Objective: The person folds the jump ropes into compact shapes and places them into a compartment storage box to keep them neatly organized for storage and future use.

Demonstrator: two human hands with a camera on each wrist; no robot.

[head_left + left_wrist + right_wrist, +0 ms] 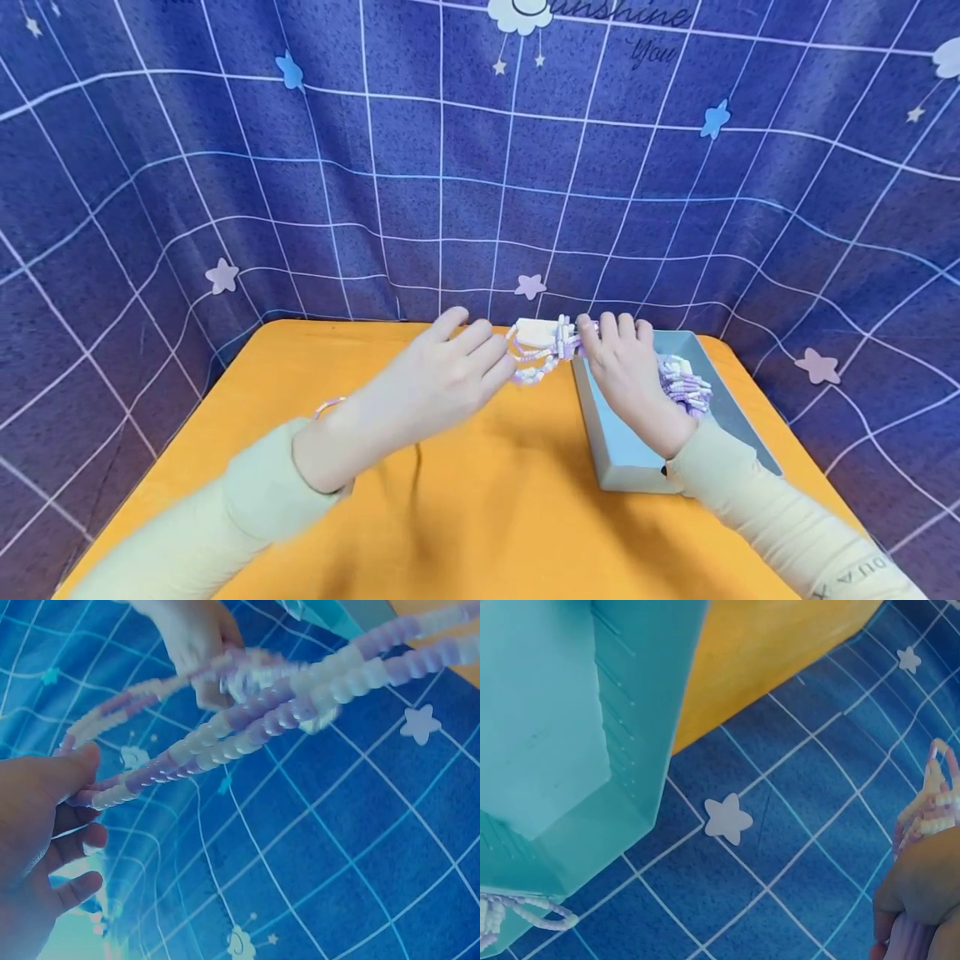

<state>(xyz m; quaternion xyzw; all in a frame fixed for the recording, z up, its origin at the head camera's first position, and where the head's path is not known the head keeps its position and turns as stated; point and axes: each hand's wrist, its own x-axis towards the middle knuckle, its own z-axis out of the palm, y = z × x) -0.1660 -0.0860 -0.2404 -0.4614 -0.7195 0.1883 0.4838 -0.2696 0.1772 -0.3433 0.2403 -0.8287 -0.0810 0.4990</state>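
A bundle of purple and white beaded strands [555,340] stretches between the two hands above the table. My left hand [457,367] pinches a loop of beads [217,742] between thumb and forefinger, its other fingers apart. My right hand [621,358] grips the bundle around its middle, and in the right wrist view beads [930,814] stick out past the fist. A flat white piece [536,332] sits among the strands between the hands. More beaded loops [684,385] show on the far side of the right wrist, over the box.
A grey-blue open box [607,471] stands on the orange table [480,500] at the right, under the right hand. A short pink-and-white beaded curve [328,406] shows beside the left forearm. Behind the table hangs a blue grid-patterned curtain [465,208] with stars.
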